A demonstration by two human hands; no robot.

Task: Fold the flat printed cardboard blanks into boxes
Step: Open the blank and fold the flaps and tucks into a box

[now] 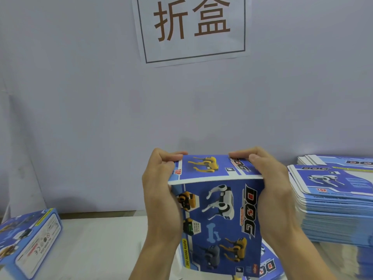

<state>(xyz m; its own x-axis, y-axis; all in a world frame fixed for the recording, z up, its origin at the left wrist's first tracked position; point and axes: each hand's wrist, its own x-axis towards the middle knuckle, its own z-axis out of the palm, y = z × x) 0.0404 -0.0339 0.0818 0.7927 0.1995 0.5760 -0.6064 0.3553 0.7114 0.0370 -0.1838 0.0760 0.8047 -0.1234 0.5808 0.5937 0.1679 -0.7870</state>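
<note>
Box held up at centre above table, part-formed, top flap bent over. L hand grips its left side, R hand its right, fingers of both curled onto flap edge. Stack of flat blanks at right, finished box at left; sign on wall.

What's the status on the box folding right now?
Left hand and right hand both grip the box, pressing its top flap down. Blank stack waits right. Nothing in the way.

The left hand and right hand are bare, with bare forearms and no sleeves showing.
</note>
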